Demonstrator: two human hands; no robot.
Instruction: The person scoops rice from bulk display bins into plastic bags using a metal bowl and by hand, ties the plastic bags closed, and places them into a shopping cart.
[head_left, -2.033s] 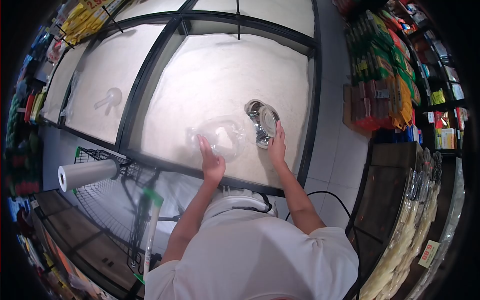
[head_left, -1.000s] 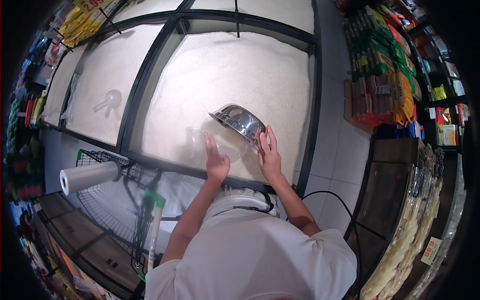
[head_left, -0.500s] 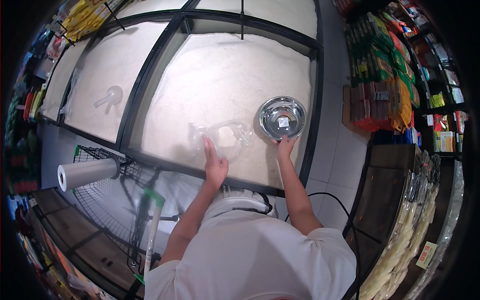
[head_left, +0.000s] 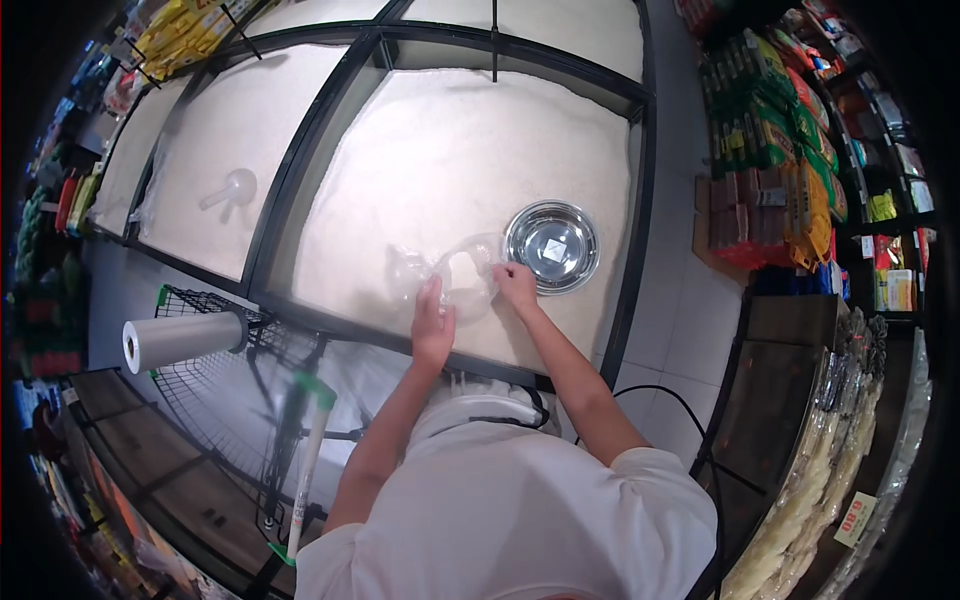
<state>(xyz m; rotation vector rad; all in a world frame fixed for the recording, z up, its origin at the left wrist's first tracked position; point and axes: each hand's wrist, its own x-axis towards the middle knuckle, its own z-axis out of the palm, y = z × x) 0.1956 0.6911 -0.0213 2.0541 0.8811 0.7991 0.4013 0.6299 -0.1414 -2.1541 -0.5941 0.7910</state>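
A: Pale floor (head_left: 665, 320) and stacked packs (head_left: 765, 185) on the right, shop all round, and a black-framed bin (head_left: 641, 180) of white grain (head_left: 440, 150) in front of the person. Where's the bag (head_left: 466, 300)?

B: On the grain in the bin's near half, clear and crumpled, its longer way running left to right. The 2 hands frame it: left hand (head_left: 432, 322) at its near side, right hand (head_left: 516, 286) at its right end.

A: Which is nearer?

B: Neither; both look to be at the bag. The right hand's fingers are bunched, by the look of it pinching the right end. The left hand has its fingers straight and together; I cannot tell whether it grips anything.

A: And the bowl (head_left: 555, 250)?

B: On the grain, upright, just past the bag's right end. The right hand is much the nearer of the 2, just beside the near-left rim. Whether they touch, I cannot tell.

A: What crowds the space?

B: The bowl, tight on the right, and the bin's front edge on the near side. A scoop (head_left: 238, 188) lies well apart to the left, on other grain. A roll (head_left: 185, 340) sits at the cart (head_left: 318, 393), outside the bin.
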